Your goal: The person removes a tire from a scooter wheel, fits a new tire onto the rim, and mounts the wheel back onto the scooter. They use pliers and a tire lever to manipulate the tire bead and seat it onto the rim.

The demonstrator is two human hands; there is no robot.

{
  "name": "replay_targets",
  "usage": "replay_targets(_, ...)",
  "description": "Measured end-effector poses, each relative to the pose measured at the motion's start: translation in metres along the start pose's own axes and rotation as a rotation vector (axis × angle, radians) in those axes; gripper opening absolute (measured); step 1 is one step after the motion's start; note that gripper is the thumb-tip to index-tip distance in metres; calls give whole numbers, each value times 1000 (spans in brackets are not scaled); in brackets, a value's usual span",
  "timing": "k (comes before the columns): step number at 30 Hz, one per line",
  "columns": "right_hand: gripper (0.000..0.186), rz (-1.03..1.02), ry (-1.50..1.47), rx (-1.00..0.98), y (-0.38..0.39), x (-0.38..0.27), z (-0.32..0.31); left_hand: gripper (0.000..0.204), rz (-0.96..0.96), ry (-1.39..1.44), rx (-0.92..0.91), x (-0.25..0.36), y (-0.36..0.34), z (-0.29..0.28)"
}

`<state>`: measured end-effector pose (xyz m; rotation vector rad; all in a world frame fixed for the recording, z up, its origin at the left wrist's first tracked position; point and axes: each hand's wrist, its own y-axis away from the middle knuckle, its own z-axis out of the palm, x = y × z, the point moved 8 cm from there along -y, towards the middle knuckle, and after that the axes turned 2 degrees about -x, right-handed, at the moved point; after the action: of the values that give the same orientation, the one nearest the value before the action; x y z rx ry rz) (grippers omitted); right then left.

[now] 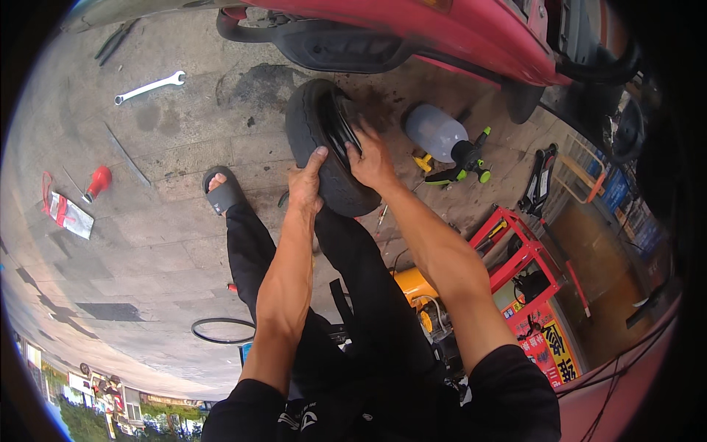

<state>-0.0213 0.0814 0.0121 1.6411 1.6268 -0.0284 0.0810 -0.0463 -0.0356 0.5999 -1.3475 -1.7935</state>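
A small black wheel with a thick tyre (302, 125) stands tilted between my hands, its dark rim (337, 121) facing right. My left hand (305, 183) grips the tyre's near left side, with the thumb on the tread and the fingers curled under it, partly hidden. On the right, my right hand (372, 160) is closed over the edge at the rim, its fingers reaching inside the wheel. The tyre's lower part is in front of my right leg.
A red scooter (471, 33) overhangs the far side. Right of the wheel lies a clear spray bottle (436, 132); beyond are a red metal frame (526, 254) and a yellow tank (412, 283). Leftward lie a wrench (149, 88), a red-handled tool (99, 182) and a black ring (221, 339).
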Motion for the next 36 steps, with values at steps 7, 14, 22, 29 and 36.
replay_targets(7, 46, -152, 65, 24, -19, -14, -10, 53, 188, 26, 158, 19, 10, 17)
replay_targets(14, 41, -15, 80, 49, -30, -5, -20, 59, 188, -96, 262, 22, 5, 28)
replay_targets(22, 42, -42, 58, 22, -44, 8, -34, 55, 271, -77, 227, 16, -1, 50)
replay_targets(29, 49, -95, 113, 3, -22, 20, -28, 85, 377, -660, 642, 11, 16, 17)
replay_targets(36, 64, -12, -24, -65, 17, 26, 8, 74, 361, -478, 420, 27, 27, 6)
